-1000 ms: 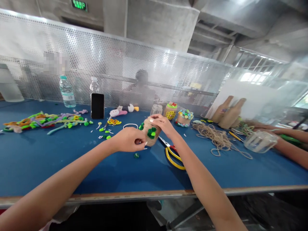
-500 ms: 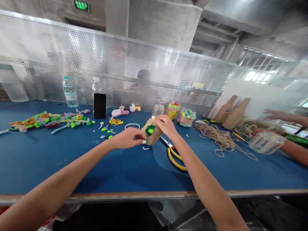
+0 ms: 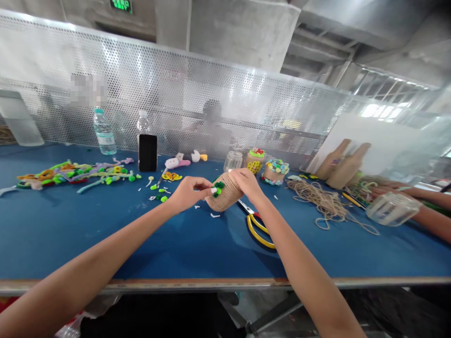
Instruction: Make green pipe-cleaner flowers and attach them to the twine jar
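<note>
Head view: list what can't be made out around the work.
All in the head view:
Twine-wrapped jar: far side, turned away.
Left hand: whether its grip closes on the green pompoms; too small.
Scissors: blade tips, apparently behind the jar.
Other person's arms: cut off by the right edge.

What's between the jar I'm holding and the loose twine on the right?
Your right hand, on the jar; the scissors, a bit nearer you; and a white scrap. The head view shows it.
</note>
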{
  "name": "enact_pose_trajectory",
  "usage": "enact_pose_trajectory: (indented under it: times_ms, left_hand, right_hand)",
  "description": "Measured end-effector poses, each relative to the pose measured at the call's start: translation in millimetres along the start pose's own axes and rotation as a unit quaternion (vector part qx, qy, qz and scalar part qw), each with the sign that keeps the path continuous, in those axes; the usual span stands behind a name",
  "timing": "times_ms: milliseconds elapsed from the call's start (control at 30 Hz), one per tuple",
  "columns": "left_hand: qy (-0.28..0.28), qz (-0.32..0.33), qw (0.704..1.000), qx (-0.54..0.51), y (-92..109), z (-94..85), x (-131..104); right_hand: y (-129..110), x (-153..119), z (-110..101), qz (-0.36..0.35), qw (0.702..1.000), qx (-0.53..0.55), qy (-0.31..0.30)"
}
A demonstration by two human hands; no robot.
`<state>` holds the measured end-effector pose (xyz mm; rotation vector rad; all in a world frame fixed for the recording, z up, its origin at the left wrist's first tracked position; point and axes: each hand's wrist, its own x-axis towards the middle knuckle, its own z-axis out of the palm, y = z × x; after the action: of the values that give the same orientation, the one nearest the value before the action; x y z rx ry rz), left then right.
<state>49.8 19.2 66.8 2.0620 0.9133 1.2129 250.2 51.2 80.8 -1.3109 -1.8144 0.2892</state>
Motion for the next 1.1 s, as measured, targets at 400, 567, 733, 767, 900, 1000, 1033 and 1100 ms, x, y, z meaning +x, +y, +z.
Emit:
enact_pose_trajectory:
  times_ms: [400, 567, 733, 767, 900, 1000, 1033, 1100]
  left_hand:
    - [0.051, 0.033, 0.997, 0.045, 3, 2.0, -1]
    - [0.067, 0.051, 0.993, 0.084, 1, 14.3, -7]
    - [0.107, 0.051, 0.987, 0.110, 2, 23.8, -8]
    - [0.111, 0.049, 0.986, 0.111, 2, 25.0, -8]
    - [0.119, 0.040, 0.986, 0.113, 1, 27.0, -6]
    - [0.124, 0.037, 0.985, 0.114, 0, 27.0, -5]
    - [0.126, 0.037, 0.985, 0.114, 0, 27.2, -5]
    - [0.136, 0.038, 0.983, 0.115, 0, 28.1, -5]
  right_hand:
    - [0, -1, 4, 0.027, 0.999, -0.006, 0.017]
    - [-9, -4, 4, 0.016, 1.000, -0.013, 0.023]
    - [-10, -5, 6, 0.003, 0.999, -0.016, 0.030]
    - [-10, -5, 6, 0.001, 0.999, -0.017, 0.032]
    - [-12, -5, 8, 0.004, 0.999, -0.021, 0.038]
    - [-13, -5, 9, 0.009, 0.999, -0.023, 0.040]
    - [-13, -5, 9, 0.010, 0.999, -0.023, 0.041]
    - [-13, -5, 9, 0.010, 0.999, -0.020, 0.042]
